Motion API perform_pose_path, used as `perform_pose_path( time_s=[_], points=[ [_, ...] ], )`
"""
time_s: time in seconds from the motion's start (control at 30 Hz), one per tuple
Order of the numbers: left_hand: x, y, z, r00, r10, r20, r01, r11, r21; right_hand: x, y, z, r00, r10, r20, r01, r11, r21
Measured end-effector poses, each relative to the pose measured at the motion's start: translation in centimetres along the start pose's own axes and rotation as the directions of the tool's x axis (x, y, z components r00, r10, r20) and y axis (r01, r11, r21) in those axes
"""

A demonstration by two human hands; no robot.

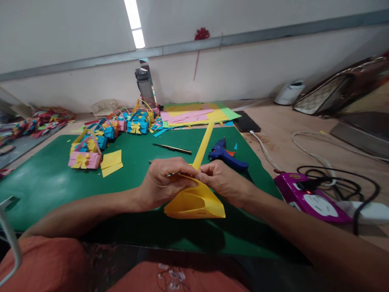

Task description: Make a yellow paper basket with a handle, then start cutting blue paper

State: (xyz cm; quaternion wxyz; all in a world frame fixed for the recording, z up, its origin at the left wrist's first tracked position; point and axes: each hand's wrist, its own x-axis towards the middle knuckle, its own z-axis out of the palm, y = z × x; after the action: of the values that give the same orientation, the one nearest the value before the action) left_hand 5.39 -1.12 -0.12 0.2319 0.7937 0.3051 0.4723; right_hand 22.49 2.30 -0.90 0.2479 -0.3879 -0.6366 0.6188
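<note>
Between my hands, above the green mat (pixel 133 227), is a folded yellow paper basket (pixel 197 202), tilted so its hollow side faces me. A long yellow paper strip (pixel 204 142) sticks out from its far edge. My left hand (pixel 168 180) is closed on the basket's upper edge, fingers partly inside the fold. My right hand (pixel 220 178) pinches the same edge near the base of the strip. Just beyond my right hand lies a blue glue gun (pixel 227 155). A pen (pixel 172 149) rests on the mat past my left hand.
Finished small paper baskets (pixel 85 158) in pink, blue and yellow stand at the left, beside yellow paper pieces (pixel 111 163). Coloured sheets (pixel 194 114), a bottle (pixel 145 85) and a phone (pixel 246 121) are at the back. A purple power strip (pixel 310 198) with tangled cables (pixel 364 178) sits right.
</note>
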Motion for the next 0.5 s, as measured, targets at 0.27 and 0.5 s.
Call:
perform_pose_path(
  time_s=[0.27,0.5],
  points=[
    [0.3,-0.2,0.1,0.998,0.013,-0.059,-0.015,1.0,-0.026,-0.3,-0.7,0.3,0.997,-0.024,-0.067,0.022,1.0,-0.02],
    [0.8,-0.1,-0.3,0.985,-0.135,-0.109,0.128,0.989,-0.068,-1.0,-1.3,0.6,0.975,-0.153,-0.162,0.149,0.988,-0.037]
  ],
)
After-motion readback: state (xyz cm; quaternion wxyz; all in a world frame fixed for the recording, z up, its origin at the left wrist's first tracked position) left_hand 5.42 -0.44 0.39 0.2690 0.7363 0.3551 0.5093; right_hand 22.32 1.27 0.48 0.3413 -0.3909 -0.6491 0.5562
